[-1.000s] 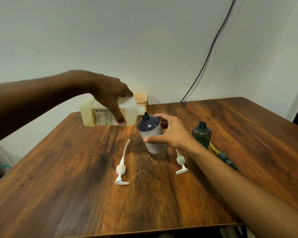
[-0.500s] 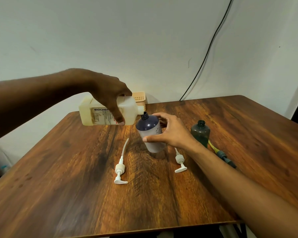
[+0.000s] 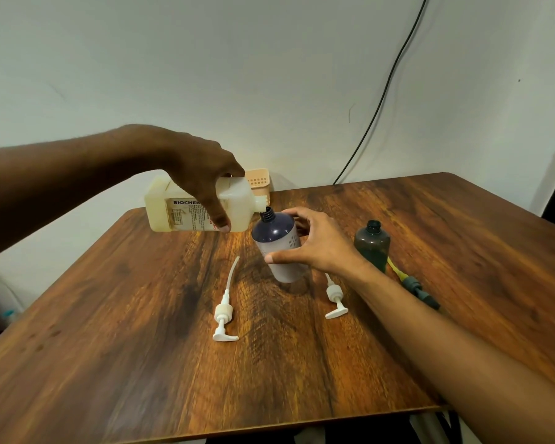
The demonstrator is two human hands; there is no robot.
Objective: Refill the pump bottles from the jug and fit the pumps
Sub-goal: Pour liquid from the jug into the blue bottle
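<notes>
Over the last second very little has shifted in your hands: your left hand [image 3: 202, 174] still has its grip closed over the top of the pale, translucent rectangular plastic jug [image 3: 199, 208], held tipped on its side above the brown wood-grain counter [image 3: 141, 363]. The jug's spout now sits right at the open threaded neck of the dark blue, round-shouldered plastic bottle [image 3: 277, 241], a touch closer than before. The bottle is leaning toward the jug, as it was. Your right hand [image 3: 314, 243] keeps its grip wrapped round the bottle's body, thumb in front and fingers behind, steadying it on the counter.

No stream of liquid can be made out between spout and neck, so you cannot tell whether pouring has begun; judging by the alignment, you are at the start of filling bottle 1 of 2.

The dark green translucent plastic bottle [image 3: 372, 245] stands open and untouched just to the right of your right wrist. 2 white plastic pump heads lie flat on the counter: the longer-tubed pump [image 3: 225, 310] in front and to the left of the blue bottle, the shorter pump [image 3: 334, 298] below your right wrist. A grey and yellow pump [image 3: 412, 285] lies beside the green bottle. All fitting is still to come.

Keep the spout over the narrow neck; a slight drift would likely spill onto the counter.
</notes>
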